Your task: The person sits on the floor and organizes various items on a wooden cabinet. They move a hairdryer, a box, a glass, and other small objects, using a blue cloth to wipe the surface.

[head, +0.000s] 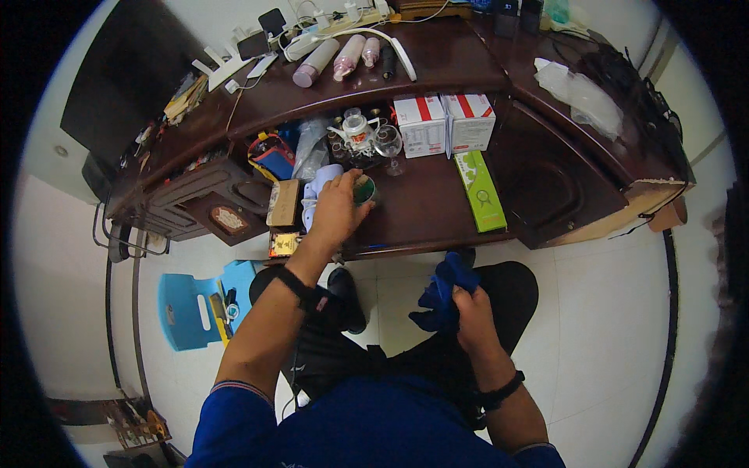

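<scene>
My left hand (338,205) reaches onto the lower shelf of the dark wooden cabinet. Its thumb and fingers are around a small round container (365,191) with green in it, partly hidden by the hand. Just left of that hand lies a pale lavender appliance (329,174), its kind unclear. Above my right knee, my right hand (475,313) grips a crumpled blue cloth (447,292) that hangs between my legs. A stemmed glass (388,143) and a white teapot (357,133) stand behind the container.
White-and-red boxes (420,127) and a long green box (481,192) occupy the shelf's right part. Cardboard (283,203) and yellow (284,244) boxes sit at its left. Bottles (316,63) and a white lamp (404,58) rest on top. A blue plastic stool (187,310) stands on the floor.
</scene>
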Action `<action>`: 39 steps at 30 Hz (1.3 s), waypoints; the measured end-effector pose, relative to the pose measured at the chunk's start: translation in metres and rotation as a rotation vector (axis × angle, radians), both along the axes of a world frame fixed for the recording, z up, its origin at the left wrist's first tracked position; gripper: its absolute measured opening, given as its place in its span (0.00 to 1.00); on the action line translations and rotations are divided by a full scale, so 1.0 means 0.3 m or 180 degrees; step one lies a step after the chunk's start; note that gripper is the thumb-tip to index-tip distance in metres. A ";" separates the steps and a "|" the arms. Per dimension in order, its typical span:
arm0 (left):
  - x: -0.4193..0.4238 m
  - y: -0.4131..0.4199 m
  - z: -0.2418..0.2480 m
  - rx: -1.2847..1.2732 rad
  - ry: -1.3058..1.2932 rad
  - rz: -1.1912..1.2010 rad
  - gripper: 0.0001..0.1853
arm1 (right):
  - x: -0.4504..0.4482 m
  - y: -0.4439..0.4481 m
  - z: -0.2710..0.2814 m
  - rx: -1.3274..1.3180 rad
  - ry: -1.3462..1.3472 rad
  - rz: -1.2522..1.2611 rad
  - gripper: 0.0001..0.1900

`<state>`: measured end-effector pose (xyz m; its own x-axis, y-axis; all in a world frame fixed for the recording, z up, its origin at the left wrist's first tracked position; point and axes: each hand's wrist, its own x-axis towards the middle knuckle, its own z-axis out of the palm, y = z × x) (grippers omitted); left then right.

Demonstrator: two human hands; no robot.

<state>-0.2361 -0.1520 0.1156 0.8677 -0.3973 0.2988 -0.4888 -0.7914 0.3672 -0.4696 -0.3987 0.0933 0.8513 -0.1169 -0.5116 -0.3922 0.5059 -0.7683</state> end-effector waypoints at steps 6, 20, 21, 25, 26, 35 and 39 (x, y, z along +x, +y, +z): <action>0.119 -0.001 -0.088 0.0354 -0.0178 0.0241 0.36 | -0.006 -0.002 0.042 0.0106 0.0069 -0.0046 0.22; 0.146 0.026 -0.106 0.0785 -0.0028 0.0521 0.38 | 0.008 0.016 -0.039 -0.0083 0.0140 0.0003 0.19; 0.142 0.029 -0.103 0.0831 0.0013 0.0518 0.38 | 0.011 0.020 -0.037 -0.0078 0.0203 -0.0025 0.19; 0.128 0.039 -0.094 0.0902 -0.0064 0.0502 0.37 | 0.018 0.039 -0.023 -0.0235 0.0209 0.0026 0.19; 0.127 0.041 -0.094 0.0865 -0.0104 0.0474 0.37 | 0.020 0.042 -0.021 -0.0159 0.0138 0.0038 0.19; 0.096 0.039 -0.059 0.0627 -0.0234 0.0300 0.35 | 0.006 0.047 -0.054 0.0074 0.0161 0.0097 0.23; 0.044 -0.042 -0.014 0.0289 -0.0281 -0.0018 0.37 | 0.011 0.052 -0.050 0.0338 0.0011 0.0121 0.24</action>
